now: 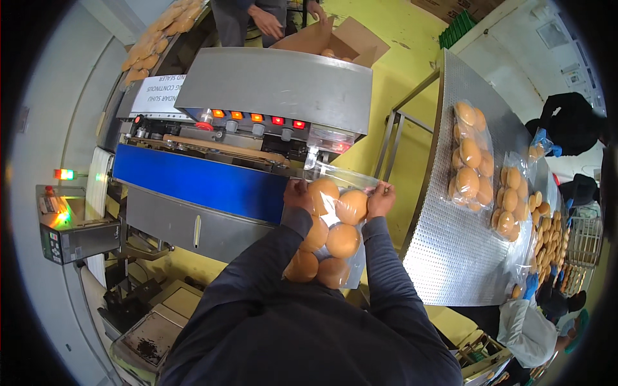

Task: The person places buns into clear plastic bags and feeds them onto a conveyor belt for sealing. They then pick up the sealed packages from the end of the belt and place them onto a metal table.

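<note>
Between my two hands is a clear plastic bag of buns (343, 241), several round brown buns showing in two columns. My left hand (298, 195) pinches the bag's upper left corner, at the right end of the blue conveyor belt (199, 182). At the upper right corner, my right hand (381, 199) grips the plastic edge with closed fingers. The bag's flat open end stretches between the hands, just below the feed end of the grey band sealer (273, 80). Lit orange and red switches (257, 244) cannot be read here; a brown sealing band (225, 147) runs above the belt.
To the right, a metal table (444, 257) bears bagged buns (470, 157) and loose buns (547, 238), with people working along it. Beyond the sealer, another person's hand (267, 23) is near an open cardboard box (347, 40). A control box (80, 225) stands at left.
</note>
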`<move>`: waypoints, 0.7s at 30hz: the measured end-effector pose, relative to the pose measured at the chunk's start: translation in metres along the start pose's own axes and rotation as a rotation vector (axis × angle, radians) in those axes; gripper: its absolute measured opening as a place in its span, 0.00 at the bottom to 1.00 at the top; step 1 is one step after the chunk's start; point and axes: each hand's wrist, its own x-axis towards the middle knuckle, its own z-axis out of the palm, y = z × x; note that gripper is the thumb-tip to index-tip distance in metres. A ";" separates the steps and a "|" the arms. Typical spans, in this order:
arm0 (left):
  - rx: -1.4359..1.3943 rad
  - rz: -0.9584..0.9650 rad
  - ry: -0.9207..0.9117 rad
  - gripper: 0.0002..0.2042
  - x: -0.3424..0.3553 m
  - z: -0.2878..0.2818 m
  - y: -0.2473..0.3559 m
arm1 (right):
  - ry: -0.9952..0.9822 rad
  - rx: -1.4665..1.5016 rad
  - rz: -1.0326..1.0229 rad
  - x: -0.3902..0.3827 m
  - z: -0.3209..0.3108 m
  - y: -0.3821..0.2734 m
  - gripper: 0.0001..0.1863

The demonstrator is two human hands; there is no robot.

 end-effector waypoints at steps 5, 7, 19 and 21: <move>0.052 -0.055 0.043 0.11 0.015 -0.017 0.031 | 0.044 -0.076 -0.147 -0.011 0.021 -0.005 0.03; 0.065 -0.067 0.075 0.10 0.032 -0.023 0.015 | 0.028 0.001 -0.146 -0.011 0.036 0.004 0.04; -0.105 -0.036 0.158 0.08 0.098 -0.075 -0.027 | 0.032 -0.102 -0.109 -0.037 0.106 0.017 0.06; -0.111 -0.025 0.151 0.07 0.106 -0.085 -0.027 | 0.011 -0.066 -0.110 -0.047 0.116 0.008 0.05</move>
